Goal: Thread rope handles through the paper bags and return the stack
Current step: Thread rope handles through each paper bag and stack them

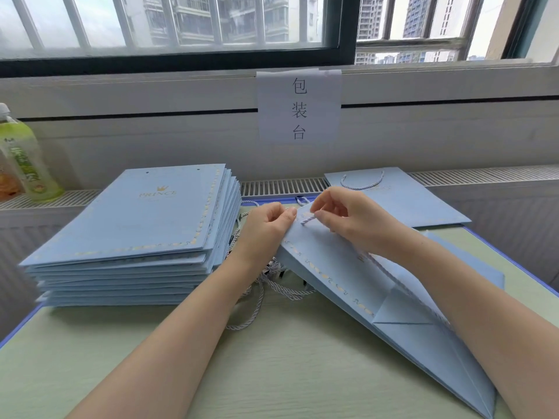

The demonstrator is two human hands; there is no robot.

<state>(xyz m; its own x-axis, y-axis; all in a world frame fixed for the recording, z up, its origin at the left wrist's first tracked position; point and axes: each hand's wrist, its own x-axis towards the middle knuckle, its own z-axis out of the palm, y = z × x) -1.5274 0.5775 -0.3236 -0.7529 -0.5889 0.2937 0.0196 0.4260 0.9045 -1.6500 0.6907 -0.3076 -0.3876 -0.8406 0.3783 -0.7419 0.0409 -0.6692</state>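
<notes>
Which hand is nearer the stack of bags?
Left. The left hand grips the top edge of the tilted bag just right of the stack; the right hand pinches the rope farther right, beyond the left.

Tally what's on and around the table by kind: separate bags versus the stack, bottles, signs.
Stack of unthreaded blue paper bags: 1
Loose blue paper bags: 2, the bag being threaded and the finished bag
Pile of rope handles: 1
Green drink bottle: 1
Paper sign: 1
Total: 6
</notes>
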